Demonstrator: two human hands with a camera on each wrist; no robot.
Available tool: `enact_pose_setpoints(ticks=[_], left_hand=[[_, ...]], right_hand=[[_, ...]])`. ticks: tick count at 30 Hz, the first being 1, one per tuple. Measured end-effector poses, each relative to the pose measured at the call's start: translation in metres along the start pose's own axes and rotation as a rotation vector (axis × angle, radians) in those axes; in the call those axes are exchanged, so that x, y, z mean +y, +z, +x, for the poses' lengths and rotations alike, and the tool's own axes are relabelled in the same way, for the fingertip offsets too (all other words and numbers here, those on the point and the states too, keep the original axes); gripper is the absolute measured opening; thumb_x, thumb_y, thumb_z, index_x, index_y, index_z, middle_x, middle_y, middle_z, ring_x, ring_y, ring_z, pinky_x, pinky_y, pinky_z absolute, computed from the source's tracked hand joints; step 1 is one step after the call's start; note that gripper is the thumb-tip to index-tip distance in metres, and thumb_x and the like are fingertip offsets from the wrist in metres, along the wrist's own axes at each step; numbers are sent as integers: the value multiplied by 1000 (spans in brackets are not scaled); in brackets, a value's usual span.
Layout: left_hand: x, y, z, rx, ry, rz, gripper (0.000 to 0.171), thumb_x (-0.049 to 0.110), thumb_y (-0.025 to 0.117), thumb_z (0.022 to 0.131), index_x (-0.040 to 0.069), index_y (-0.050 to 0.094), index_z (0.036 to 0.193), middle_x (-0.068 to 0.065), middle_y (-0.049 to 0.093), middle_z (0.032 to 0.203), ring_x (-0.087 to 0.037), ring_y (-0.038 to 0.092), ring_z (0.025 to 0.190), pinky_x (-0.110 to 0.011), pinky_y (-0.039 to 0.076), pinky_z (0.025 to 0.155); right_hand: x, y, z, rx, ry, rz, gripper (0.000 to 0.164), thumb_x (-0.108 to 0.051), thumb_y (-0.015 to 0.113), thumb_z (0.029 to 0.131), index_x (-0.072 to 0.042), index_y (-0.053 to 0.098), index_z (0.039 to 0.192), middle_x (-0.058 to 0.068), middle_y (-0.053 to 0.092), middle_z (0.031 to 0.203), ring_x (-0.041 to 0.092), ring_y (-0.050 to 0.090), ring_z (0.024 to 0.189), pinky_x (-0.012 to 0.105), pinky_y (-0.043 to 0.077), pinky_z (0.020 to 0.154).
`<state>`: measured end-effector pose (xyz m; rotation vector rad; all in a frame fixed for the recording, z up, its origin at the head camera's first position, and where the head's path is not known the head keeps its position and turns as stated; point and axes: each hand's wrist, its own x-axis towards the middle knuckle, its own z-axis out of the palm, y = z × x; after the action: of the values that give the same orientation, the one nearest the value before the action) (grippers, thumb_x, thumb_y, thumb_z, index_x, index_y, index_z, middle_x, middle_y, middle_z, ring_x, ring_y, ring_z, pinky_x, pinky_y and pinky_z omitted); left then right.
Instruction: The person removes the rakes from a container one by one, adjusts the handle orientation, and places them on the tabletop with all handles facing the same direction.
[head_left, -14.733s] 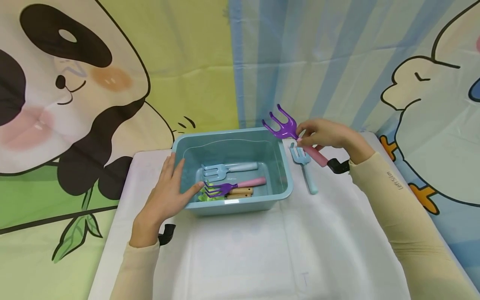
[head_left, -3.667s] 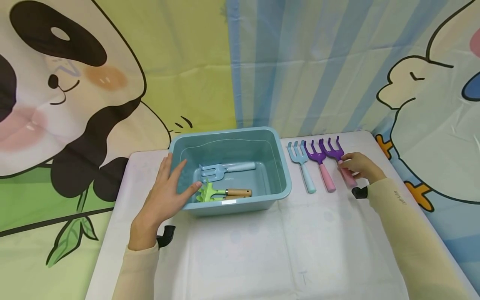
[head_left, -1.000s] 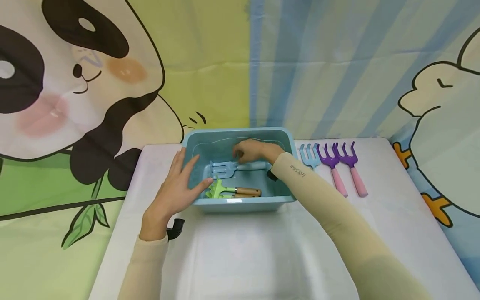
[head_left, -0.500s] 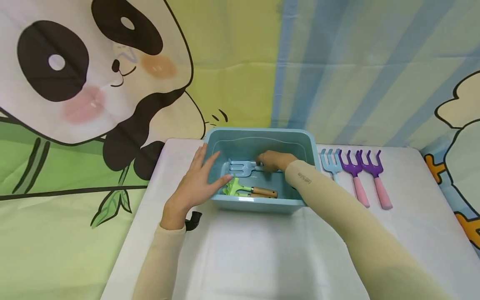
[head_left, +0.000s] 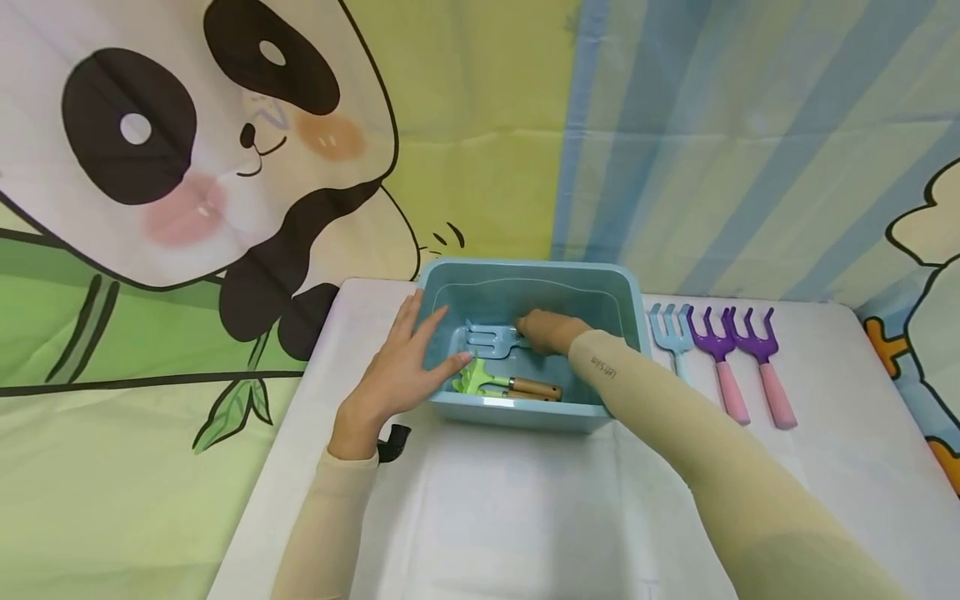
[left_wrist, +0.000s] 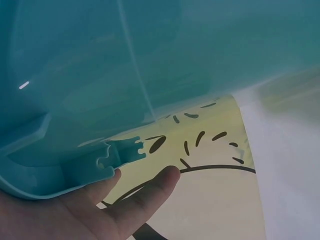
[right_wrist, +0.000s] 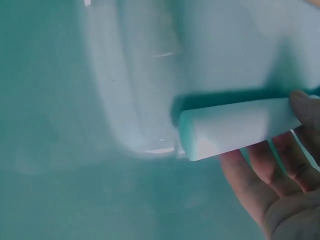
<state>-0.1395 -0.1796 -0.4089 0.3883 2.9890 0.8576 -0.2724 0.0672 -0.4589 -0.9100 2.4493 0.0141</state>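
My right hand (head_left: 553, 329) reaches into a blue-green plastic tub (head_left: 517, 416) and grips a light blue garden hand fork (head_left: 491, 340) lying in it. Seen from the right wrist, the thumb lies over the fork's pale handle (right_wrist: 235, 127) and the other fingers are beneath it. My left hand (head_left: 397, 375) rests at the tub's left rim with its fingers spread. In front of the blue fork, inside the tub, lie a green hand rake (head_left: 534, 387) with a wooden handle and a second wooden-handled green tool (head_left: 528, 397), mostly covered by the first.
On the white-covered table (head_left: 517, 508), right of the tub, stand in a row another light blue fork (head_left: 670, 335), partly behind my right sleeve, and two purple forks with pink handles, one nearer (head_left: 716, 346) and one farther right (head_left: 757, 346). A printed cloth (head_left: 480, 167) hangs behind.
The two purple forks and one blue fork came to lie in a row right of the tub. Since then my right hand moved left into the tub and took hold of the remaining blue fork.
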Motion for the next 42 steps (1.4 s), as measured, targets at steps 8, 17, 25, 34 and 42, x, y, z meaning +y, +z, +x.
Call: enact_pose_setpoints(ticks=[8, 17, 25, 34, 42], left_hand=[[2, 0, 1, 6, -5, 3, 92, 78, 49, 88, 21, 32, 158, -1, -3, 168, -15, -9, 151, -62, 30, 109], [1, 0, 0, 11, -12, 8, 91, 78, 48, 88, 23, 32, 158, 1, -4, 167, -15, -9, 151, -60, 30, 110], [2, 0, 0, 15, -7, 11, 91, 78, 48, 88, 22, 33, 158, 0, -2, 167, -17, -8, 151, -61, 29, 110], [2, 2, 0, 6, -5, 11, 90, 77, 48, 89, 22, 32, 158, -1, -2, 168, -15, -9, 151, -61, 29, 110], [1, 2, 0, 10, -4, 13, 90, 78, 48, 88, 22, 33, 158, -1, -3, 167, -14, -10, 151, -62, 30, 109]], right_hand=[[1, -6, -3, -78, 72, 46, 26, 1, 55, 99, -2, 61, 124, 13, 62, 117, 26, 59, 107, 40, 48, 95], [5, -13, -5, -113, 77, 34, 38, -2, 59, 96, -3, 58, 134, 13, 59, 129, 27, 56, 115, 41, 47, 98], [8, -18, -12, -189, 125, 202, 52, -4, 67, 93, -12, 54, 143, 11, 53, 135, 24, 52, 107, 39, 47, 86], [9, -28, -17, -179, 126, 344, 49, -4, 70, 92, -15, 57, 138, 12, 52, 135, 28, 55, 106, 48, 53, 84], [8, -53, -37, -193, 123, 526, 57, -6, 69, 93, -16, 50, 147, 11, 43, 148, 31, 49, 125, 53, 51, 92]])
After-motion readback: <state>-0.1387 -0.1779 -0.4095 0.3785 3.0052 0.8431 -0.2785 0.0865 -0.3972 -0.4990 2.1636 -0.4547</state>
